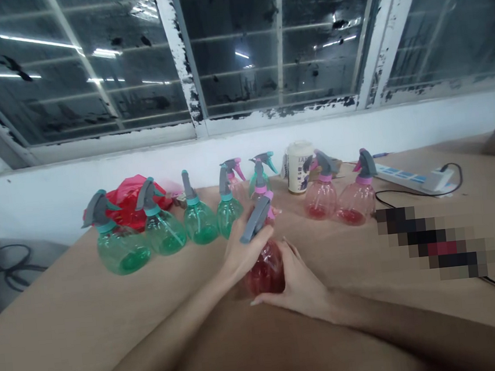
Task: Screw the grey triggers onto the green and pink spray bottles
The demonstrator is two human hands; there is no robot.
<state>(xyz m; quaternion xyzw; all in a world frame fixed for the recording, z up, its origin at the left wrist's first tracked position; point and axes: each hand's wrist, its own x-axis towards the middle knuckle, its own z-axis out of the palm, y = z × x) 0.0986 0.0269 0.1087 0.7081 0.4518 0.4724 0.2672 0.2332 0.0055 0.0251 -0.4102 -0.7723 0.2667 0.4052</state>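
A pink spray bottle [265, 271] with a grey trigger head stands on the brown table [359, 250] in front of me. My left hand [241, 249] is closed round its neck and spray head. Around the round pink body, my right hand [298, 282] is wrapped from the right side. Behind it, several green spray bottles [161, 232] stand in a row to the left. Two pink spray bottles [321, 196] stand to the right.
A red plastic bag [128, 200] lies behind the green bottles. A white cup [298, 166] stands near the wall. A white power strip [413, 178] with a black cable lies at the back right. A window runs along the wall behind.
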